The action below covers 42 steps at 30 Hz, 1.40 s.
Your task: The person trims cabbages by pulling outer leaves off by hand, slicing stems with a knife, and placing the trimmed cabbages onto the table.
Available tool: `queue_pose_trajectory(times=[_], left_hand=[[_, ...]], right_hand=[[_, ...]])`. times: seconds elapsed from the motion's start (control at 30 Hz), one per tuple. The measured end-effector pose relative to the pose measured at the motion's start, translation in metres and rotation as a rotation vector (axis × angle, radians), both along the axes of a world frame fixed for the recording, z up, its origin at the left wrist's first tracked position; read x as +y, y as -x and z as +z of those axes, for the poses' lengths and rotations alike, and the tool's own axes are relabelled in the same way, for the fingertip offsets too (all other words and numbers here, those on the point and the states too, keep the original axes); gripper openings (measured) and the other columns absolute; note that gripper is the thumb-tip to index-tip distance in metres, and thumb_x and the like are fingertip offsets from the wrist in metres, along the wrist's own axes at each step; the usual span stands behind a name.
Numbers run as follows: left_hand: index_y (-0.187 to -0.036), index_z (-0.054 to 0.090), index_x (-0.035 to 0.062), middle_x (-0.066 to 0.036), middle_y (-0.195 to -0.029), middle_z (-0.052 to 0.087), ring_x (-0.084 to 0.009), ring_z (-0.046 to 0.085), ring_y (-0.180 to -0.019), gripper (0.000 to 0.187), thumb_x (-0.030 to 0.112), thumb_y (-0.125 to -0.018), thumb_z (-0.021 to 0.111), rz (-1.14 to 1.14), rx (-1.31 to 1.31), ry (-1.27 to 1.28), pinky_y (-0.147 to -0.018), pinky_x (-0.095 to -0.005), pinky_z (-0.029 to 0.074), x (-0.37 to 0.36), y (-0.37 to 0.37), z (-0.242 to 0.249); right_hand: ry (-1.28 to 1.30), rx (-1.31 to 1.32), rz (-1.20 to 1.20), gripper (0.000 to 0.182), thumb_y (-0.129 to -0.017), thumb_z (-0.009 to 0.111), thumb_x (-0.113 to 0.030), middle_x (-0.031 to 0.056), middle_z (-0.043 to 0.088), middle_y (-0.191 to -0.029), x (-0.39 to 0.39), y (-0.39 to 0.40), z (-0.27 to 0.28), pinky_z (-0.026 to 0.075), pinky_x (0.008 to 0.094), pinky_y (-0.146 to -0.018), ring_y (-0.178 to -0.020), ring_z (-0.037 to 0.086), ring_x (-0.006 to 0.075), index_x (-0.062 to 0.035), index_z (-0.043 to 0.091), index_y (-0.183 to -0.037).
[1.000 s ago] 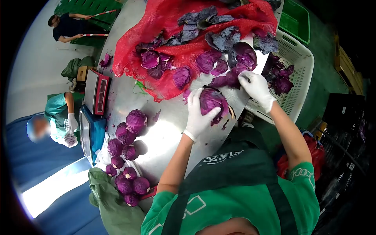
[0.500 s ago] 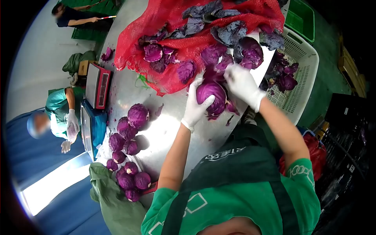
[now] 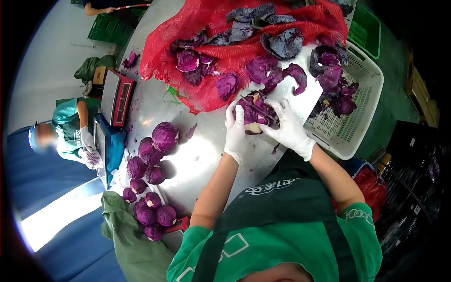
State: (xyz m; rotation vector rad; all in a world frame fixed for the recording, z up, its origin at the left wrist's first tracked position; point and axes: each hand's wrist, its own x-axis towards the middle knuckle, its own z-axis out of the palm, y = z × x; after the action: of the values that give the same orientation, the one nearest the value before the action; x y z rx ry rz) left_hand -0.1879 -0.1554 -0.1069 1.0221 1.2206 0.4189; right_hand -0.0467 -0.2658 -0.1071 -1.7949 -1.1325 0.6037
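Two white-gloved hands on one purple cabbage (image 3: 253, 110), held over the metal table (image 3: 202, 113) near its edge, in front of the apron; pale stem end faces the wearer. Left hand (image 3: 236, 129) grips its left side, fingers bent; right hand (image 3: 287, 128) grips the other side, thumb by the stem end, fingers curved over the top.

Red mesh bag (image 3: 157, 51) lies just beyond, dark loose leaves (image 3: 284, 43) and purple ones on it; a curled leaf (image 3: 296, 79) lies right of the cabbage, on a bright white surface. White perforated crate (image 3: 371, 117) at right holds purple leaves; green crate (image 3: 367, 28) behind it. Group of whole cabbages (image 3: 164, 136) at left, apart from the hands; green cloth (image 3: 127, 235) beside them.

Writing: dark green apron (image 3: 277, 202) has white characters — partly folded, can't read; shirt sleeve (image 3: 364, 216) has a white chain-like print; black wrapped stack (image 3: 408, 164) carries small white labels, too small to read.

Co-worker (image 3: 70, 124) in a green top stands across the table, by a red-framed device (image 3: 123, 101) — no legible text on it.
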Motion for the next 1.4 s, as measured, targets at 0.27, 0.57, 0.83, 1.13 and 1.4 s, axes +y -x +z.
queue_pose_trajectory(times=[0.27, 0.57, 0.83, 1.13, 1.4], left_hand=[[-0.148, 0.037, 0.009, -0.026, -0.149, 0.028, -0.0446, 0.031, -0.136, 0.099, 0.03, -0.066, 0.089, -0.741, 0.491, -1.178, -0.111, -0.0493, 0.034, -0.007, 0.004, 0.027], [-0.136, 0.046, 0.002, -0.02, -0.131, 0.051, -0.0342, 0.051, -0.122, 0.075, 0.019, -0.073, 0.084, -0.558, 0.229, -0.988, -0.102, -0.0437, 0.044, 0.017, -0.013, 0.034], [-0.129, 0.055, -0.002, -0.021, -0.127, 0.058, -0.0316, 0.057, -0.118, 0.048, 0.01, -0.086, 0.072, -0.521, 0.141, -1.071, -0.1, -0.0402, 0.046, -0.045, -0.031, 0.035], [-0.134, 0.049, -0.0028, -0.023, -0.131, 0.053, -0.0378, 0.049, -0.122, 0.075, 0.028, -0.074, 0.084, -0.247, 0.276, -1.121, -0.107, -0.044, 0.038, -0.028, -0.036, -0.009], [-0.136, 0.051, 0.0087, -0.02, -0.141, 0.043, -0.0418, 0.035, -0.132, 0.078, 0.026, -0.068, 0.083, -0.548, 0.373, -1.048, -0.112, -0.0497, 0.031, -0.02, -0.001, 0.013]], right_hand=[[-0.065, 0.038, 0.044, 0.043, -0.078, 0.066, -0.01, 0.0185, 0.055, -0.112, 0.0, -0.016, -0.006, 0.051, 0.0401, -0.087, -0.097, 0.06, 0.036, -0.005, 0.054, -0.119], [-0.104, -0.102, -0.166, 0.023, -0.079, 0.057, 0.002, 0.0182, 0.067, -0.095, 0.033, -0.08, -0.055, 0.053, 0.0396, -0.081, -0.088, 0.067, 0.0345, -0.0034, 0.064, -0.101], [-0.05, 0.138, -0.374, 0.019, -0.079, 0.062, -0.006, 0.0136, 0.066, -0.086, 0.024, -0.076, -0.037, 0.052, 0.0331, -0.073, -0.076, 0.064, 0.0247, -0.0015, 0.064, -0.097], [-0.081, -0.145, -0.086, 0.021, -0.085, 0.068, -0.011, 0.0192, 0.066, -0.095, 0.021, -0.054, 0.004, 0.053, 0.0434, -0.08, -0.088, 0.065, 0.0382, 0.0004, 0.069, -0.102], [0.247, -0.362, -0.188, 0.05, -0.082, 0.073, -0.025, 0.0155, 0.055, -0.125, 0.027, -0.133, 0.02, 0.054, 0.0413, -0.086, -0.105, 0.064, 0.0346, -0.0083, 0.061, -0.128]])
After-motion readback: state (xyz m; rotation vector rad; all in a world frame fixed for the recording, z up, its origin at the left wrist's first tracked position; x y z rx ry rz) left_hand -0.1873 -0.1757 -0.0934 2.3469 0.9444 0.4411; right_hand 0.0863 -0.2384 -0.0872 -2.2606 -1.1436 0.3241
